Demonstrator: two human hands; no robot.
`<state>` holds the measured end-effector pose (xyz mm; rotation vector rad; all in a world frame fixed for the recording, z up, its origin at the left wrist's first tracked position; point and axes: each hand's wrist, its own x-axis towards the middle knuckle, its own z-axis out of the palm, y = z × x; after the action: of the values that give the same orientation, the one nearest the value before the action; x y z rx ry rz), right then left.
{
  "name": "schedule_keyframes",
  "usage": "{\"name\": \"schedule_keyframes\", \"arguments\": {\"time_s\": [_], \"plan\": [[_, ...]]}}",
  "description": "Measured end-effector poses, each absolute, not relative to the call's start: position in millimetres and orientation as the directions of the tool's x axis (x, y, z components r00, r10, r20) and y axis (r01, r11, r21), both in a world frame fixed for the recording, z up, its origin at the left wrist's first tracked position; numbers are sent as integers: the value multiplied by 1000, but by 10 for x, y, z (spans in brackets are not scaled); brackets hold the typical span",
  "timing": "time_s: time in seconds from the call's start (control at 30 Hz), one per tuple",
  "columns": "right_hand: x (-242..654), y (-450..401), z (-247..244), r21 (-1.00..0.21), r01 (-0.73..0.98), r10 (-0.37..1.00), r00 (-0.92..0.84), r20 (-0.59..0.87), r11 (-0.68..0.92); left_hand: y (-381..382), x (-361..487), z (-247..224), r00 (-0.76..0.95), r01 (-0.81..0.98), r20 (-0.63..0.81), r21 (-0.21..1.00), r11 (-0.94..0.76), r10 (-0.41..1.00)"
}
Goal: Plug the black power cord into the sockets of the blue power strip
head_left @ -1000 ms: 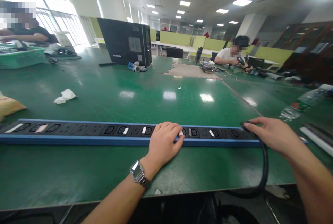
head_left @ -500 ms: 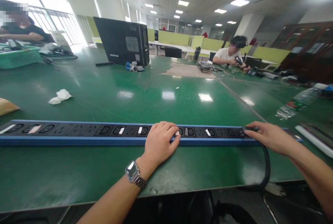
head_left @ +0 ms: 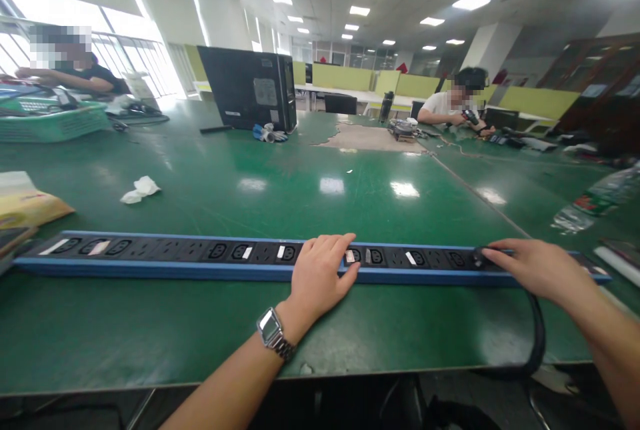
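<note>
A long blue power strip (head_left: 165, 270) with a black face and several sockets lies across the table near its front edge. My left hand (head_left: 323, 273), wearing a metal watch (head_left: 273, 329) at the wrist, grips across the strip's middle. Its fingers reach over the far side, the index finger stretched out and the thumb near the front edge. Close to the strip's right end, my right hand (head_left: 540, 267) pinches a black plug (head_left: 481, 258) against a socket. How deep the plug sits I cannot tell. From it a thick black cable (head_left: 537, 330) loops down over the table edge.
On the green table (head_left: 240, 207) stand a black computer case (head_left: 240, 93) and a green basket (head_left: 60, 125). Gloves (head_left: 270, 133), crumpled tissue (head_left: 143, 190), a yellow packet (head_left: 33, 207) and a plastic bottle (head_left: 595, 200) lie about. Two other people sit at the far left and far right.
The view has swung slightly left, so things appear further right. My left index finger has lifted from a white sticker and straightened. My right hand stays on the plug.
</note>
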<state>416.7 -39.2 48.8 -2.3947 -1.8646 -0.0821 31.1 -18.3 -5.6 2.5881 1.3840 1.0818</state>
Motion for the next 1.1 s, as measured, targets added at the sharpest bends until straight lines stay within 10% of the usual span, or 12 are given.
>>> {"name": "schedule_keyframes", "arguments": {"time_s": [0.2, 0.43, 0.57, 0.8, 1.1], "plan": [[3893, -459, 919, -249, 913, 897, 380, 225, -324, -171, 310, -34, 373, 733, 541, 326, -597, 754], [2355, -715, 797, -722, 675, 985, -166, 50, 151, -343, 398, 62, 495, 520, 638, 327, -790, 590], [2075, -872, 598, -901, 399, 965, -251, 73, 172, -390, 96, 162, 322, 609, 766, 283, -741, 557], [2572, -1069, -272, -835, 550, 974, 185, 128, 5, -278, -1022, 132, -227, 725, 643, 613, -313, 731], [2517, -1161, -488, -769, 637, 950, 198, 242, 63, -250, -1091, 27, 70, 770, 549, 501, -396, 833]]}}
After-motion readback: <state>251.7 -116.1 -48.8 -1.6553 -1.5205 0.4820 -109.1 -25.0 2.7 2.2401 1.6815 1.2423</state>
